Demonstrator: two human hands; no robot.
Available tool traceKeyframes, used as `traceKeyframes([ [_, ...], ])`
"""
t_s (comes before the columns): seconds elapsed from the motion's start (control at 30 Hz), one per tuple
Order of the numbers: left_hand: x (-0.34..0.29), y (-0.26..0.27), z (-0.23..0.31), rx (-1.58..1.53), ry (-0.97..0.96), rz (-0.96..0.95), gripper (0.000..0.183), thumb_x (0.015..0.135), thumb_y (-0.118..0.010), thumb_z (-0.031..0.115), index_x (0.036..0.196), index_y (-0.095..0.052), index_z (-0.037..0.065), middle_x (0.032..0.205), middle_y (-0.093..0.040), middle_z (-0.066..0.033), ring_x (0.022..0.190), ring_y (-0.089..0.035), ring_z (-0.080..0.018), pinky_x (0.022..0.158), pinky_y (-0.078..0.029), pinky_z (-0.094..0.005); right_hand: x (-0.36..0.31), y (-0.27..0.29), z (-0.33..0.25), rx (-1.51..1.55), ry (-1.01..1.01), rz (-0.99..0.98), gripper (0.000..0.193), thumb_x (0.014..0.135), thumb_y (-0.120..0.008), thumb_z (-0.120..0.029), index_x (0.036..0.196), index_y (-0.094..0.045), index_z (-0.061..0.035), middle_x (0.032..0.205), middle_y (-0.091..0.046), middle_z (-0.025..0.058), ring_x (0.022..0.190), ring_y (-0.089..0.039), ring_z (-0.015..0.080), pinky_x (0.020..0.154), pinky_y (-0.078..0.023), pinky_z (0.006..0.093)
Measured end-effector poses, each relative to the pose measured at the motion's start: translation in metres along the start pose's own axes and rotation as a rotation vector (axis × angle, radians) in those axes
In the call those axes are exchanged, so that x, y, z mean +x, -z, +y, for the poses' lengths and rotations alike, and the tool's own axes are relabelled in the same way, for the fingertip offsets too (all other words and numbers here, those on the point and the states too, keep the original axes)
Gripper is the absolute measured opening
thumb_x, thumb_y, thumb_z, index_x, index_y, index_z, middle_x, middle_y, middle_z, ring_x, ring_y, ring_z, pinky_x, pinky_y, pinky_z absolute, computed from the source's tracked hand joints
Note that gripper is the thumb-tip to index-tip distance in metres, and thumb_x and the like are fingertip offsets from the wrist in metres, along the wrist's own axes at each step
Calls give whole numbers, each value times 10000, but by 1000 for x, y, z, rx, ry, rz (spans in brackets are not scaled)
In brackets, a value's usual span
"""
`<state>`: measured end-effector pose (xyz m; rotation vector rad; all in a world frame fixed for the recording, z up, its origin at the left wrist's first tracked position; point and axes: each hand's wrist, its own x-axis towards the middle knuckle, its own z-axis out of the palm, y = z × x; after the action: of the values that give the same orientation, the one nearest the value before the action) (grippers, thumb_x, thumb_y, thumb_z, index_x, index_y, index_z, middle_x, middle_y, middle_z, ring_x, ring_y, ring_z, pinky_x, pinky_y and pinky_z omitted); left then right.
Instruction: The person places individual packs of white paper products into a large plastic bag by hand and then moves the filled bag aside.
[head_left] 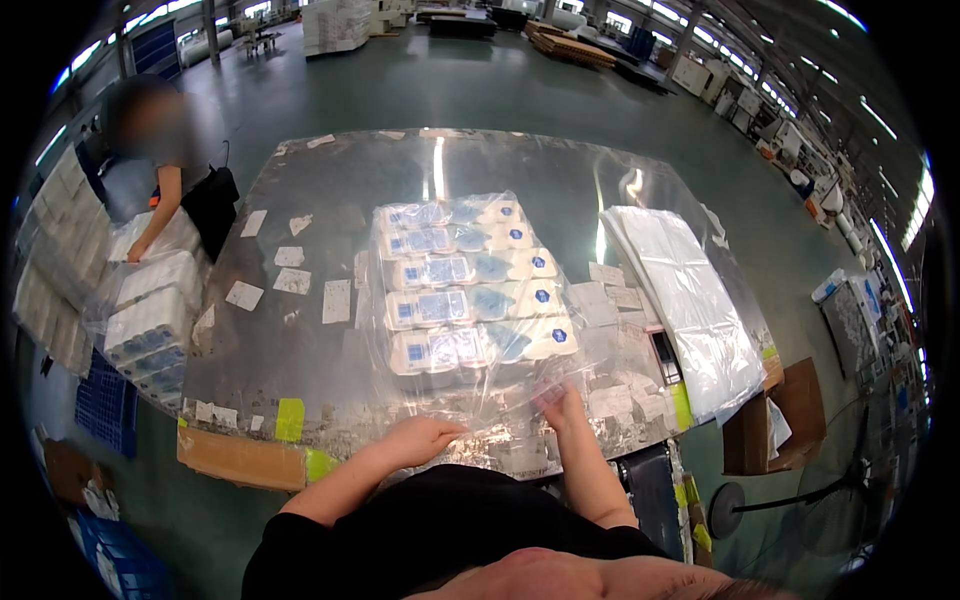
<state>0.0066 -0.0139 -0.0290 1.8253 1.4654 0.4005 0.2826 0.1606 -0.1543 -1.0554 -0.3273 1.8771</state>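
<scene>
On the metal tabletop in front of me lies a large clear plastic bag [470, 388]. Inside it several long white packs [480, 268] with blue printed labels lie in stacked rows; their exact kind I cannot tell. At the bag's near edge, my left hand [420, 440] is closed, its fingertips pinching the film. My right hand [562, 408] grips the gathered film at the near right corner, its fingers partly hidden by the crumpled plastic. Both hands are on the near side of the packs, apart from them.
A pile of flat plastic bags [690, 310] lies on the right of the worktable [330, 180], beside a dark phone-like object [664, 358]. A cardboard box [800, 415] stands below right. At left, a co-worker [165, 185] touches stacked wrapped bundles [150, 320].
</scene>
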Motion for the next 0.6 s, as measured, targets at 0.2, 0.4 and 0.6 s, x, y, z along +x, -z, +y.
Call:
traceKeyframes([
  [0.2, -13, -2, -10, 37, 49, 21, 312, 879, -452, 280, 1154, -585, 217, 1017, -622, -130, 909, -585, -335, 793, -466, -391, -1, -8, -21, 169, 194, -312, 583, 806, -515, -359, 1297, -330, -105, 1275, -400, 169, 1128, -417, 320, 907, -350, 495],
  [0.4, -11, -12, -27, 5, 94, 48, 306, 874, -459, 313, 1113, -604, 187, 1036, -620, -104, 946, -577, -309, 812, -460, -384, -21, -22, -79, 175, 165, 26, 571, 833, -491, -486, 1206, -448, -55, 1185, -501, 153, 1027, -500, 288, 837, -415, 438],
  [0.6, 12, -13, -39, 17, 116, 32, 306, 855, -464, 312, 1057, -615, 139, 1015, -619, -119, 947, -573, -312, 809, -458, -397, 75, 74, -54, -663, 338, 185, 338, 850, -462, -346, 889, -602, -40, 877, -639, 154, 751, -615, 279, 613, -472, 441],
])
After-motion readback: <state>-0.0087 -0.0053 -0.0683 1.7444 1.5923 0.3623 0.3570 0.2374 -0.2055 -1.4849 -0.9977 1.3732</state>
